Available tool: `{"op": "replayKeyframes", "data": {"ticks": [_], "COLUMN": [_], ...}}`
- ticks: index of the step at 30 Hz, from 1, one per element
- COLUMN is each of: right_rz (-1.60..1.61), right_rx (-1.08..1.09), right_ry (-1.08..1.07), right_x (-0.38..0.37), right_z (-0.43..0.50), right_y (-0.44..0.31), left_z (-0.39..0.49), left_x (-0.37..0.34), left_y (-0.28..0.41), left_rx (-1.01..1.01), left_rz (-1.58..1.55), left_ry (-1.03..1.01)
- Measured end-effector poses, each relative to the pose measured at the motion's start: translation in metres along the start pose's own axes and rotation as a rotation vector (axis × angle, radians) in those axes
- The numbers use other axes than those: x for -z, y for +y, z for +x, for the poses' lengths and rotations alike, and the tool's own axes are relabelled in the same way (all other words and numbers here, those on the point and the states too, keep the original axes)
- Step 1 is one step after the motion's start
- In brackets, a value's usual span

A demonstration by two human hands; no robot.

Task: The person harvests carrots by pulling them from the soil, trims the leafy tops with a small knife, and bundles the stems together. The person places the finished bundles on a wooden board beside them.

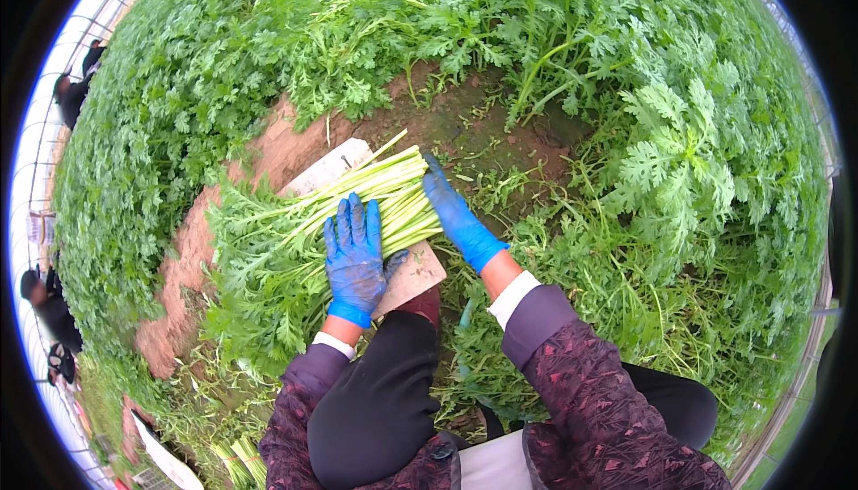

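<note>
A thick bunch of leafy greens, with lobed leaves and pale green stems, lies across a pale board on the ground before me. My left hand, in a soiled blue glove, rests flat on top of the stems with its fingers spread a little. Against the cut stem ends stands my right hand, also gloved in blue, its fingers held together and its palm side hidden. The leaves of the bunch spread out to the left. One stem sticks out beyond the others at the top.
Dense leafy plants grow all around a patch of bare soil. Loose cut greens litter the ground on the right. Tied bundles of stems lie at lower left, beside a white sheet-like object. Several people are at the far left.
</note>
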State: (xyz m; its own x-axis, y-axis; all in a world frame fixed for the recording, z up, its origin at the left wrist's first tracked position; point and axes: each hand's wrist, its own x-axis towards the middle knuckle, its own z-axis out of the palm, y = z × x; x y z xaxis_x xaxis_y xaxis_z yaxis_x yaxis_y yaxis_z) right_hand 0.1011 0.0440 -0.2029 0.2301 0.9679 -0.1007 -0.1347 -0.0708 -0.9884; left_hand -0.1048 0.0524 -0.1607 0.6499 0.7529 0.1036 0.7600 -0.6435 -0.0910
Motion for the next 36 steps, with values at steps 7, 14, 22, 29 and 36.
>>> {"op": "replayKeyframes", "data": {"ticks": [7,14,22,29,36], "right_rz": [-0.027,-0.057,-0.142,-0.067,0.003], "right_rx": [-0.024,0.049,-0.148,-0.115,0.009], "right_ry": [0.037,-0.021,-0.026,-0.161,-0.121], "right_x": [0.017,-0.001,-0.006,-0.001,0.022], "right_z": [-0.004,-0.007,-0.001,0.012,0.075], "right_y": [-0.011,-0.01,-0.005,0.001,-0.038], "left_z": [-0.002,0.012,0.023,0.011,0.015], "left_x": [0.021,0.055,0.04,0.036,0.037], "left_y": [-0.003,-0.024,-0.046,-0.041,-0.041], "left_rx": [-0.021,0.083,0.069,0.113,0.132], "left_rz": [-0.243,0.043,-0.047,-0.022,-0.022], "left_ry": [-0.018,-0.085,-0.138,-0.148,-0.202]}}
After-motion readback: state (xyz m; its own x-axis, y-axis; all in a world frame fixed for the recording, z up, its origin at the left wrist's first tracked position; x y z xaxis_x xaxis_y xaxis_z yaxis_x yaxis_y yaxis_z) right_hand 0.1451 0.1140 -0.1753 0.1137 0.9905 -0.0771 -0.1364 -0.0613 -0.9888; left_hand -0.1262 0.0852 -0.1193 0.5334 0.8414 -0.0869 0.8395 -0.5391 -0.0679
